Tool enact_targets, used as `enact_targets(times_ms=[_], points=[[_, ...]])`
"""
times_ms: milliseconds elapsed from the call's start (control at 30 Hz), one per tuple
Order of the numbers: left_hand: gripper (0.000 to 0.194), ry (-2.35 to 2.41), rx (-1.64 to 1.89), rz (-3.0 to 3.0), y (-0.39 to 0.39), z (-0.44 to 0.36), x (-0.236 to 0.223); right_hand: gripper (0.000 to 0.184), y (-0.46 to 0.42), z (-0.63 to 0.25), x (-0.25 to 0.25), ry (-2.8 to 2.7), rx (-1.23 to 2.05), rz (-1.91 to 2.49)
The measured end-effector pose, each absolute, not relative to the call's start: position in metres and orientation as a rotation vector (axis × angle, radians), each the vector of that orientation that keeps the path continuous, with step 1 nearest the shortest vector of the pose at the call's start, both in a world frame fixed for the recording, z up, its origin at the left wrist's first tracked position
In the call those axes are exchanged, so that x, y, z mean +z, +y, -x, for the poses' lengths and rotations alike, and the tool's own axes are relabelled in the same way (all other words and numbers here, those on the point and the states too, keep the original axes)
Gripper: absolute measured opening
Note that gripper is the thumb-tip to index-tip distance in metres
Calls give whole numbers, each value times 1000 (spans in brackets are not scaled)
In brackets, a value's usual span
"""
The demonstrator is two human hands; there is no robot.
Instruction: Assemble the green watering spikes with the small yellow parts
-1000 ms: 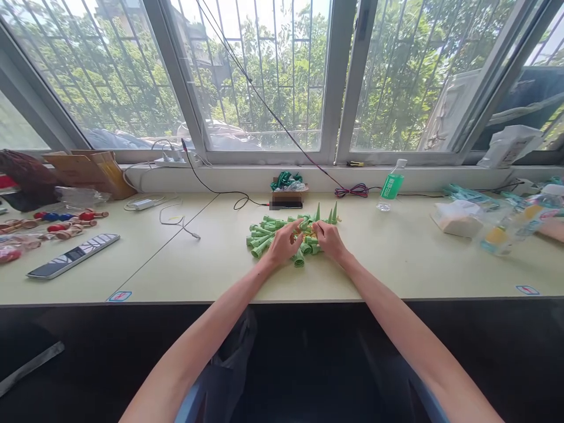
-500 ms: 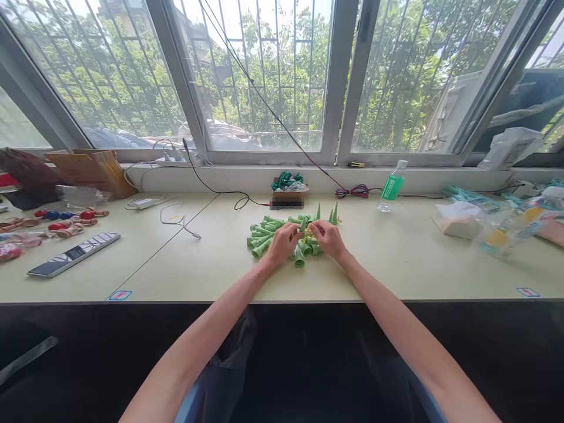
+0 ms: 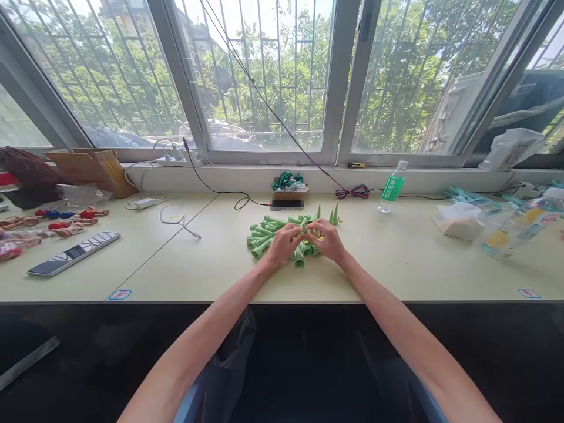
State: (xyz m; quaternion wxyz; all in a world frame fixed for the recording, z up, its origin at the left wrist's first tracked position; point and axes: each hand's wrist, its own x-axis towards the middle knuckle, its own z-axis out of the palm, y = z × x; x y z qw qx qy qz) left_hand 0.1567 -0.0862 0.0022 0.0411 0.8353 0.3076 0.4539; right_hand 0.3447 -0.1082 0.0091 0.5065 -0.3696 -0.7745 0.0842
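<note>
Over a heap of light green paper-like cones [image 3: 261, 241] on the table, my two hands meet with their fingertips together. My left hand [image 3: 282, 244] is closed in a pinch on a green cone [image 3: 304, 222]. Fingers of my right hand [image 3: 330, 241] are bent and pressed against the same cone from the other side; they partly cover it. Small yellow pieces lie among the heap, half hidden by my hands. Beyond my right hand, pointed green cones [image 3: 335, 215] stand upright.
Behind the heap is a small box [image 3: 288, 194] with green and silvery material. A green-labelled bottle [image 3: 392, 189] and a tissue pack [image 3: 459, 221] stand to the right. On the left lie a patterned flat device [image 3: 74, 254], a white cable [image 3: 180, 222] and several red and blue wooden toys [image 3: 66, 217].
My right hand has moved slightly left, its fingers now meeting the left hand's at the cone. The cone no longer points upright but lies tilted between the fingers.
</note>
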Motion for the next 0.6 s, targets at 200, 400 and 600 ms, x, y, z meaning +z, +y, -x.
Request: enact_targets(times_ms=[200, 400, 600], points=[[31, 905, 1414, -2546, -86, -157, 3, 14, -106, -345, 7, -1855, 114, 873], [27, 933, 1408, -2494, -89, -159, 6, 22, -104, -353, 14, -1571, -18, 1035], [28, 907, 1424, -2492, -91, -160, 8, 22, -91, -375, 12, -1251, -230, 1242]])
